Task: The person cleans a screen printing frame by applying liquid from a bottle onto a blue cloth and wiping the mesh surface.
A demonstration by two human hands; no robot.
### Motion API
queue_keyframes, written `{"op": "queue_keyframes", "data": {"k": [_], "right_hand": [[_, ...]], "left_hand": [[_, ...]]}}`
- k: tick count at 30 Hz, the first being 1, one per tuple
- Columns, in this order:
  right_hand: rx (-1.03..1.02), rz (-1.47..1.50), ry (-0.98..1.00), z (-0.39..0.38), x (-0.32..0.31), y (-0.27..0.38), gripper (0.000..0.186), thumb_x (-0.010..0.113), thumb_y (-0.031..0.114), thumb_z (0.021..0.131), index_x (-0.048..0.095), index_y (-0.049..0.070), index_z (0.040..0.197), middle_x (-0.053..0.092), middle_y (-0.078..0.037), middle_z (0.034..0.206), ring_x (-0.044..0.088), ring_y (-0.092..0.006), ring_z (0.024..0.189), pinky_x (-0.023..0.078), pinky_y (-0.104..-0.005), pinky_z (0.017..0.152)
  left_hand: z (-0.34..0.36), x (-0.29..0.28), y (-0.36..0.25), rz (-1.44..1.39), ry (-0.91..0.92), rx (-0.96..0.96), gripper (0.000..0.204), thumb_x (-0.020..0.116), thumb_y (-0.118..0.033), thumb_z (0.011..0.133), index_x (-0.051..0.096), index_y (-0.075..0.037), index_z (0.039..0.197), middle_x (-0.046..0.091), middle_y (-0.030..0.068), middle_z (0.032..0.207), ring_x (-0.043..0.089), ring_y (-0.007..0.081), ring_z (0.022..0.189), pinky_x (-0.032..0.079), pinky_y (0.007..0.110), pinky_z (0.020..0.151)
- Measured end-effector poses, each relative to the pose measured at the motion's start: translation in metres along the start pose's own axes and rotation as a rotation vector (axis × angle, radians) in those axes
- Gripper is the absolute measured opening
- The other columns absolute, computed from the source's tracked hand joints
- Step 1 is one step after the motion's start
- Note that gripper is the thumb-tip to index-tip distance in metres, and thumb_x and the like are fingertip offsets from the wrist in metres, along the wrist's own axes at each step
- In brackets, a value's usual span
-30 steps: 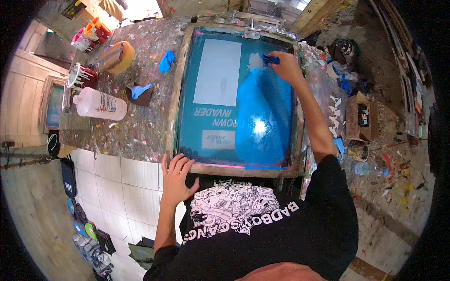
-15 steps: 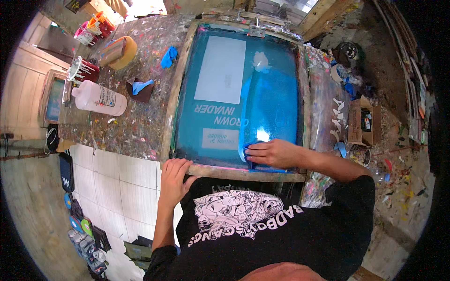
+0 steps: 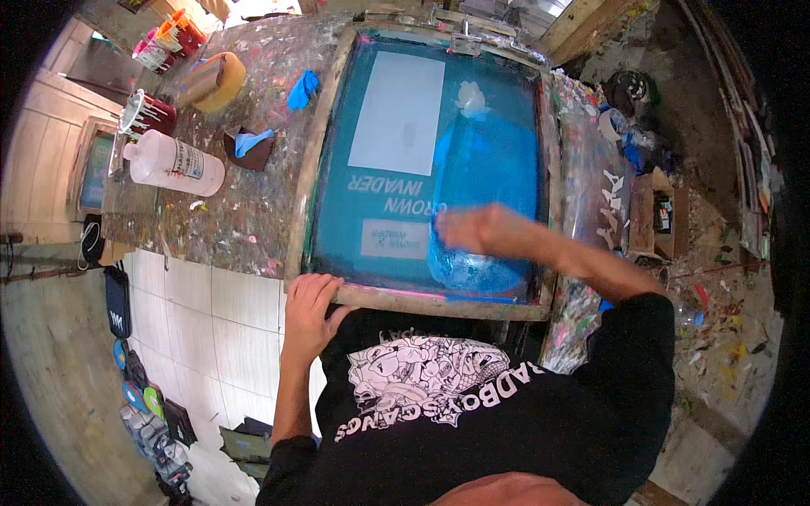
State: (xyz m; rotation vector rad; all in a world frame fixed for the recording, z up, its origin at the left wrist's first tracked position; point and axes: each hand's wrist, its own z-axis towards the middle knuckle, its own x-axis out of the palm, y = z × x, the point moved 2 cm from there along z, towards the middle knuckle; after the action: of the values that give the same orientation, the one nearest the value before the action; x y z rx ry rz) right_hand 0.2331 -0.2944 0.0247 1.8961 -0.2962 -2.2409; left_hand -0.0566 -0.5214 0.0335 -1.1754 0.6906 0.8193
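A silk-screen printing frame with wooden sides lies on the table in front of me, its mesh teal with pale design areas. A wet, bright blue patch covers the mesh's right part, and a whitish blob sits at its far end. My left hand is closed over the frame's near left corner, fingers on top. Blurred by motion, my right hand is over the blue patch; a bit of dark blue cloth shows at its fingertips, mostly hidden by the hand.
Left of the frame are a pale plastic bottle, a paint-dripped cup, a tape roll, a blue scrap and a dark piece with blue cloth. A cardboard box stands at the right. Hinge clamps hold the far edge.
My right hand has moved away from me and slightly right across the mesh, from near the frame's front edge. The wet patch near that edge looks more streaked. My left hand stays on the corner.
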Motion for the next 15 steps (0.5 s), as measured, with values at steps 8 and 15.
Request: {"op": "queue_keyframes", "data": {"k": [8, 15], "right_hand": [[0.392, 0.123, -0.136, 0.025, -0.024, -0.09, 0.024, 0.063, 0.024, 0.091, 0.062, 0.002, 0.103, 0.066, -0.017, 0.108, 0.067, -0.0392, 0.093, 0.056, -0.0462, 0.078], [0.287, 0.141, -0.024, -0.002, 0.013, -0.021, 0.023, 0.066, 0.017, 0.089, 0.067, 0.009, 0.11, 0.067, -0.012, 0.12, 0.066, -0.0266, 0.114, 0.058, -0.0368, 0.092]], "left_hand": [[0.004, -0.004, -0.002, -0.011, -0.009, -0.002, 0.05, 0.083, -0.017, 0.068, 0.064, -0.005, 0.113, 0.063, 0.0121, 0.113, 0.057, 0.0347, 0.108, 0.042, 0.048, 0.097], [0.0, 0.002, -0.001, -0.001, 0.013, -0.011, 0.048, 0.083, -0.016, 0.07, 0.064, -0.003, 0.112, 0.063, 0.0122, 0.113, 0.058, 0.0345, 0.11, 0.042, 0.048, 0.099]]}}
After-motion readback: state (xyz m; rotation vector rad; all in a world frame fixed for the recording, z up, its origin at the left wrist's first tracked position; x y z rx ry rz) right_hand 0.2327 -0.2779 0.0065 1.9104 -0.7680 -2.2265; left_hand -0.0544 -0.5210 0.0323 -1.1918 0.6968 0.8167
